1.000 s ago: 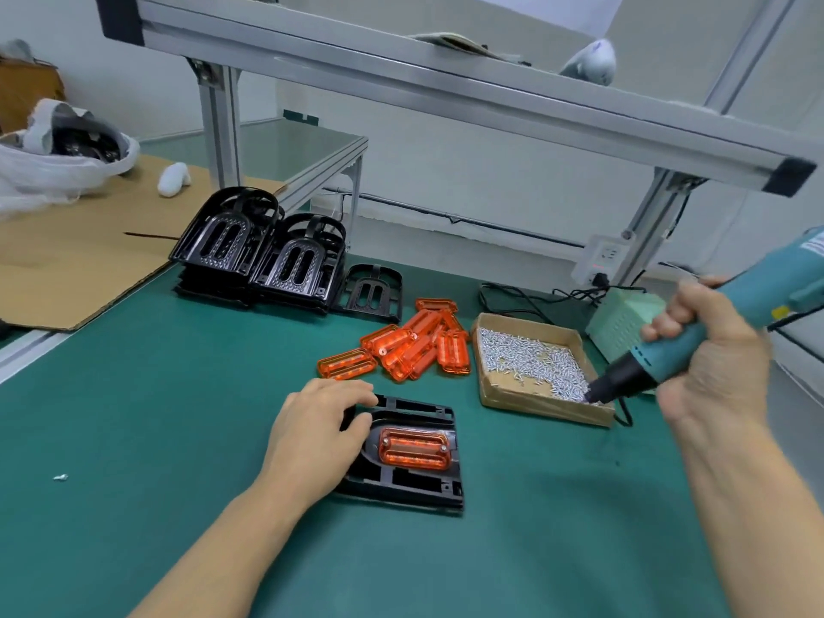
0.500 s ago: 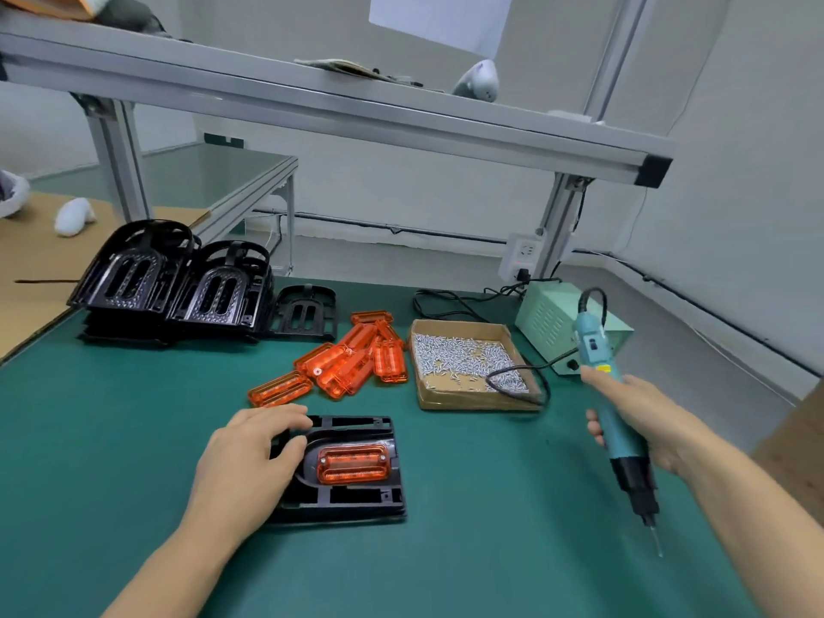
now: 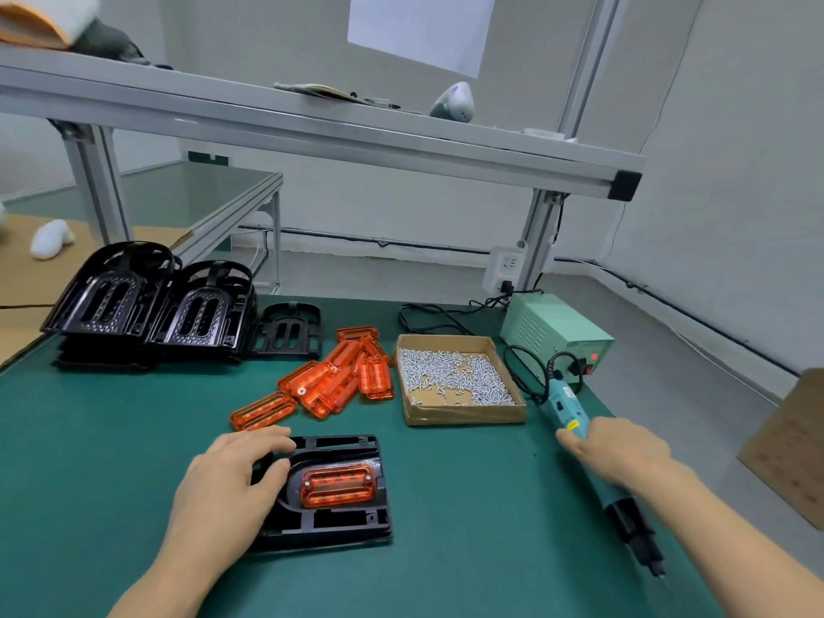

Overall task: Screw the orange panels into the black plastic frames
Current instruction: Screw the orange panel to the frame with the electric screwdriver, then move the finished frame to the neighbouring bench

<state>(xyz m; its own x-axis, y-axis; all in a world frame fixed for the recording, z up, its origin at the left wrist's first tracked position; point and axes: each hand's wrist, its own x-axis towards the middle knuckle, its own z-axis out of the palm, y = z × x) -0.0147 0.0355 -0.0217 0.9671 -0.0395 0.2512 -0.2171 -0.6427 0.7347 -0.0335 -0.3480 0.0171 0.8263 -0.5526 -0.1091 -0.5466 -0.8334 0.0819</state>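
A green table point(image 3: 111, 461) carries the work. Near its front edge lies a black frame point(image 3: 339, 524) with an orange panel point(image 3: 337, 483) set in it. Behind that, mid-table, sits a heap of loose orange panels point(image 3: 332, 383), and just to its right a shallow cardboard box point(image 3: 463, 414) of screws point(image 3: 450, 374). Stacked black frames point(image 3: 147, 305) stand at the back left corner, a pale green power box point(image 3: 555, 334) at the back right.

On my desk point(image 3: 111, 439): frame point(image 3: 339, 519) nearest me, panel point(image 3: 336, 483) seated in it. Behind it, loose panels point(image 3: 330, 381). Right of those, screw box point(image 3: 459, 381); power unit point(image 3: 557, 334) behind-right. Frame stacks point(image 3: 147, 305) back left.
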